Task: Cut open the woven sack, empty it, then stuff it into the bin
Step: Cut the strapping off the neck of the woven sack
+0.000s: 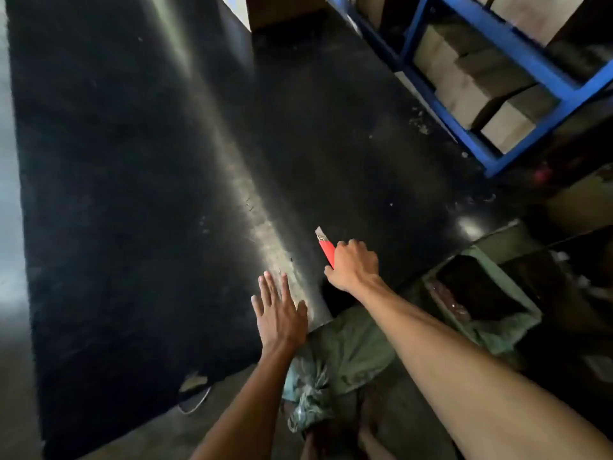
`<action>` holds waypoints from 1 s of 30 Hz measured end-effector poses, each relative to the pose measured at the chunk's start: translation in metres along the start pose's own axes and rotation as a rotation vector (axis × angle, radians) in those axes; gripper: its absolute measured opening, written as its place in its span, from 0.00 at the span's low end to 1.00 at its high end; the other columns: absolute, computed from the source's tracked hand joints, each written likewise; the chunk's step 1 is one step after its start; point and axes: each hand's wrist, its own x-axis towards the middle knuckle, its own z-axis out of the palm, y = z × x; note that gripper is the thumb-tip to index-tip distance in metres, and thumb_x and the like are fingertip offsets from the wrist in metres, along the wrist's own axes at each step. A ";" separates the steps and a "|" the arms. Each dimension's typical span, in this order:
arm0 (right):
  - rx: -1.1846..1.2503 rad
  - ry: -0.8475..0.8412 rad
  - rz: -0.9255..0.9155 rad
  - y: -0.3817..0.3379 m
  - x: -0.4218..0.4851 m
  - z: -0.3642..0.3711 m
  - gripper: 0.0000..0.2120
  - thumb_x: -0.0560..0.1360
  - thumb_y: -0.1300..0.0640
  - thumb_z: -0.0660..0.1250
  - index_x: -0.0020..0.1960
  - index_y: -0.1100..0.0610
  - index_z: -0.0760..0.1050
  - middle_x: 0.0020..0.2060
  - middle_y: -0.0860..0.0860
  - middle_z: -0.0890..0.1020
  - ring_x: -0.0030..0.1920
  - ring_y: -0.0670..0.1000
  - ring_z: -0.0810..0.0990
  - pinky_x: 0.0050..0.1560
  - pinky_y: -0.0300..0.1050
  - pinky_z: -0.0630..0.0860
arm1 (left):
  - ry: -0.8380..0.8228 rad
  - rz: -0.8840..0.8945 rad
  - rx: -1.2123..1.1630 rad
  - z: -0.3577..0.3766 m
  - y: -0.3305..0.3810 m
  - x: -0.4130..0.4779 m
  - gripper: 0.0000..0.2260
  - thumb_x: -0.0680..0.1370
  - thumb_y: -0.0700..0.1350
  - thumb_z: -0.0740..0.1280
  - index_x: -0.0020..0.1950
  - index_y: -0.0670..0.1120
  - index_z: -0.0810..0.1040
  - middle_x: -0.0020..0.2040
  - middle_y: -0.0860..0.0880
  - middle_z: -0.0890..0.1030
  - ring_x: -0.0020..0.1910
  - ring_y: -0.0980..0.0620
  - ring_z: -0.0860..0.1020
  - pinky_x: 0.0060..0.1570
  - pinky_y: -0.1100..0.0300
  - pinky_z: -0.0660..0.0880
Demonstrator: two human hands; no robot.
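Observation:
My right hand is shut on a red utility knife with its blade out, held over the black table top. To its left, my left hand lies flat and open on the table near its front edge, fingers spread. A green woven sack with a tied, bunched neck lies on the floor just below the table edge, under my forearms. A bin lined with green sacking, dark inside, stands to the right of my right arm.
A blue metal rack holding cardboard boxes stands at the back right. More boxes and dark clutter fill the right edge. Grey floor shows below the table, with a shoe at the table's front edge.

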 end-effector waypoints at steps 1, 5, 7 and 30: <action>-0.006 0.016 0.019 -0.001 0.001 0.003 0.24 0.74 0.44 0.69 0.63 0.58 0.75 0.60 0.57 0.79 0.62 0.58 0.77 0.56 0.52 0.76 | 0.032 -0.016 0.011 0.010 0.001 -0.001 0.32 0.84 0.56 0.51 0.84 0.48 0.42 0.83 0.42 0.38 0.82 0.44 0.36 0.80 0.43 0.43; 0.036 0.109 0.027 -0.005 0.011 0.023 0.23 0.74 0.45 0.70 0.61 0.59 0.74 0.59 0.56 0.78 0.61 0.58 0.78 0.54 0.52 0.77 | 0.188 -0.037 -0.014 0.042 0.002 0.001 0.32 0.85 0.56 0.50 0.83 0.47 0.40 0.83 0.43 0.35 0.81 0.44 0.34 0.79 0.40 0.39; 0.065 0.117 0.023 -0.007 0.016 0.032 0.22 0.74 0.46 0.70 0.61 0.59 0.74 0.59 0.56 0.77 0.61 0.58 0.78 0.54 0.52 0.77 | 0.238 -0.034 0.003 0.052 0.002 0.005 0.31 0.84 0.57 0.49 0.83 0.46 0.41 0.83 0.42 0.37 0.82 0.43 0.37 0.79 0.39 0.40; 0.267 0.204 -0.067 0.066 -0.067 0.058 0.14 0.75 0.49 0.70 0.57 0.55 0.77 0.55 0.52 0.79 0.54 0.56 0.81 0.48 0.51 0.79 | 0.438 -0.046 0.125 0.077 -0.005 0.007 0.33 0.82 0.60 0.48 0.84 0.47 0.48 0.84 0.41 0.46 0.83 0.42 0.45 0.79 0.37 0.48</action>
